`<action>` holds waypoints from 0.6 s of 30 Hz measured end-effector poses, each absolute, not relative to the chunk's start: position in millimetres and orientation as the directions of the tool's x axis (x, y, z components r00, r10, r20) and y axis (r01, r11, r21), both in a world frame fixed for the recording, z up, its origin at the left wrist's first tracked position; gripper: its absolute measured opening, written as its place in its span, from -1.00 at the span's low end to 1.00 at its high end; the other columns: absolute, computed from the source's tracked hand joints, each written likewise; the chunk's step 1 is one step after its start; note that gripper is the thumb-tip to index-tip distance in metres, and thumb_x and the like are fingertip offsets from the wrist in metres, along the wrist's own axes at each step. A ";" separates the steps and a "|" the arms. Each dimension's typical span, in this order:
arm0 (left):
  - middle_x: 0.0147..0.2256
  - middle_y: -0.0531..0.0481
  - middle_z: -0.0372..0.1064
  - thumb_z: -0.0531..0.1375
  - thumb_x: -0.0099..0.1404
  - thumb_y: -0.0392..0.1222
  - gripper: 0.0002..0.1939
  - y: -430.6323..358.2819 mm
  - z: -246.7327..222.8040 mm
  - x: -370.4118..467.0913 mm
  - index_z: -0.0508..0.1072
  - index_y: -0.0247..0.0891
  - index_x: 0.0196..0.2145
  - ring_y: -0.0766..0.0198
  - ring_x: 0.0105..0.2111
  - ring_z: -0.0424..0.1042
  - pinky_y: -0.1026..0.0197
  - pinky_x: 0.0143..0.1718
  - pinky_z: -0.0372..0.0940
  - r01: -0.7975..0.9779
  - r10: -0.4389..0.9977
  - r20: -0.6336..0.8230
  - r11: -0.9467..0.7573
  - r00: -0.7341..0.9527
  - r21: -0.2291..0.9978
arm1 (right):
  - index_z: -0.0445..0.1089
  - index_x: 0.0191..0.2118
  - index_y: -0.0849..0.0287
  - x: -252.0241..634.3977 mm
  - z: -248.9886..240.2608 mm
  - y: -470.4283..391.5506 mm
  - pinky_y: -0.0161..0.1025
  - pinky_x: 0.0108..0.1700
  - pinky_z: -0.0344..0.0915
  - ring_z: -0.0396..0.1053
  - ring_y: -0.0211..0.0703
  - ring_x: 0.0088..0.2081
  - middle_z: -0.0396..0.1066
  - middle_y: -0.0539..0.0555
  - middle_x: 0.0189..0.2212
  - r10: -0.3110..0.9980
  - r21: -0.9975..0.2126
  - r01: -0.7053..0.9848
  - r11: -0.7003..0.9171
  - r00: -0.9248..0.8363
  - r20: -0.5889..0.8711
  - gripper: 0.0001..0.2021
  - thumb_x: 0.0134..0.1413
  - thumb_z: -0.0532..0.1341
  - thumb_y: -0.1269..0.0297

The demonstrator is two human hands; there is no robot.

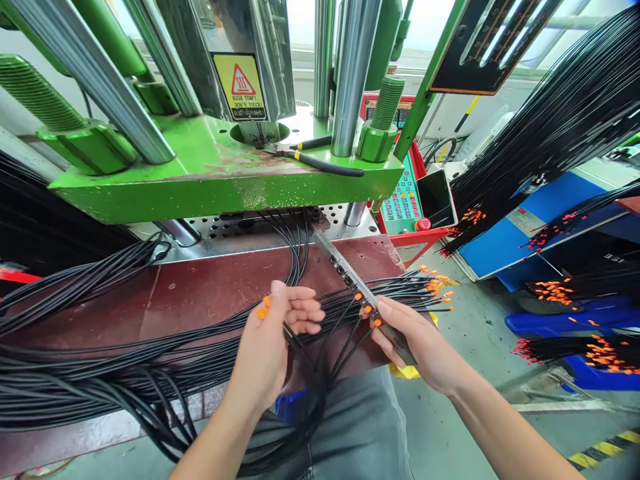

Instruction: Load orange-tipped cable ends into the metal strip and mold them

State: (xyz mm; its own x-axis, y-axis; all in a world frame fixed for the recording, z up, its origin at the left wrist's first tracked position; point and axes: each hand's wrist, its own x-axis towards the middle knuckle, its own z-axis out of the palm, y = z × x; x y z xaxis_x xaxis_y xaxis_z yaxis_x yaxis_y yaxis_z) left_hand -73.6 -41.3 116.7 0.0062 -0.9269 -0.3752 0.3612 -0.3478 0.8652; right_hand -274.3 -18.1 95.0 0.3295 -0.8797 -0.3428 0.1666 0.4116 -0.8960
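The bare left hand (267, 340) is cupped, thumb raised, fingers loosely curled; the bare right hand (423, 343) grips, its forearm slanting inward.

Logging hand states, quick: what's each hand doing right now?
Left hand: loosely curled, holding orange-tipped black cables.
Right hand: closed on a metal bar, near its closer end.

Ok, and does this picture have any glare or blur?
Head view: the window behind the green machine is washed out and the steel columns carry bright streaks; head view again: the cables hanging below the left hand look smeared, while the metal bar in the right hand reads fairly sharp.
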 end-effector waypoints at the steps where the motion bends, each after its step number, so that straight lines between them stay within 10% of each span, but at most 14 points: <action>1: -0.64 0.11 0.23 0.21 0.20 0.27 -0.49 -41.4 119.0 -71.3 0.45 -0.32 -0.40 0.41 -0.64 0.28 0.39 -0.63 0.27 0.445 -0.903 -0.429 -0.387 -0.007 0.807 | 0.26 -0.24 0.18 -274.8 95.0 -18.7 -0.38 -0.61 -0.15 -0.06 -0.42 -0.68 0.14 -0.14 -0.65 -0.884 -0.894 0.177 0.412 0.318 -0.344 -0.66 0.32 0.03 -0.02; 5: -0.66 0.25 -0.13 0.24 0.25 0.16 -0.58 -31.1 121.3 -78.7 0.34 -0.28 -0.44 0.52 -0.73 -0.13 0.43 -0.74 -0.03 0.701 -0.845 -0.528 -0.425 -0.081 0.572 | 0.25 -0.26 0.18 -272.6 94.8 -19.9 -0.37 -0.60 -0.13 -0.04 -0.41 -0.67 0.14 -0.14 -0.67 -0.895 -0.902 0.174 0.396 0.294 -0.336 -0.67 0.30 0.05 -0.02; 11: -0.36 0.09 0.26 0.39 0.12 -0.13 -0.69 -10.6 106.6 -103.1 0.40 -0.26 -0.24 0.45 -0.45 0.25 0.39 -0.49 0.22 0.622 -0.928 -0.367 -0.254 0.059 0.741 | 0.23 -0.23 0.17 -269.7 95.1 -18.1 -0.36 -0.60 -0.14 -0.05 -0.39 -0.66 0.12 -0.14 -0.66 -0.890 -0.908 0.144 0.393 0.306 -0.337 -0.67 0.30 0.05 -0.03; 18: -0.60 0.18 0.28 0.32 0.20 -0.04 -0.68 -14.2 96.3 -85.0 0.38 -0.28 -0.21 0.49 -0.70 0.18 0.41 -0.67 0.11 0.228 -0.950 -0.312 -0.304 -0.002 0.925 | 0.22 -0.26 0.15 -272.7 91.4 -14.7 -0.39 -0.59 -0.07 -0.05 -0.38 -0.62 0.10 -0.14 -0.61 -0.861 -0.916 0.092 0.390 0.390 -0.327 -0.67 0.31 0.05 -0.04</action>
